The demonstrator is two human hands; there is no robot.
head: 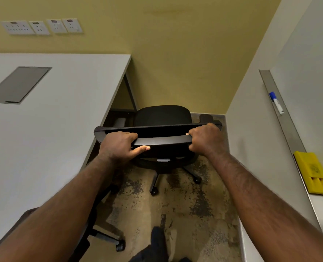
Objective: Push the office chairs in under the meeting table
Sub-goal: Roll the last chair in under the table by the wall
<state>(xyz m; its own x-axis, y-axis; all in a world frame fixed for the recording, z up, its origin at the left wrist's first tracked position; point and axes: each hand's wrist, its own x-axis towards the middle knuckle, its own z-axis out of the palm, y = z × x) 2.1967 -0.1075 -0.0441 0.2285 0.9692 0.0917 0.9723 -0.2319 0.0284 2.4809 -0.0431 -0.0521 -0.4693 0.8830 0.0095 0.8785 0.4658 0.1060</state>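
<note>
The yellow wall (175, 53) fills the upper field of view and carries a row of four socket plates (41, 27) at upper left. The white bench (43, 138) occupies the left side, with a grey cable hatch (18, 85) set flush in its top and a grey leg (131, 91) at its far corner. A white partition (251, 120) stands on the right and carries a metal ledge (281, 112) along its face. The mottled carpet floor (185, 210) runs between the bench and the partition. The black office chair (162, 115) stands in this gap beside the far corner of the bench, its seat clear of the bench edge and its backrest toward the camera; its left armrest lies just under the bench edge. A second chair (104, 237), largely hidden by the left forearm, sits nearer the camera against the bench edge, with only its base and one castor visible. The left hand (121, 145) grips the top rail of the backrest, fingers (127, 136) curled over the rail and thumb beneath. The right hand (206, 138) grips the same rail toward its right end, fingers wrapped fully round it. A yellow board eraser (312, 173) and a blue-capped marker (276, 103) rest on the ledge, well apart.
</note>
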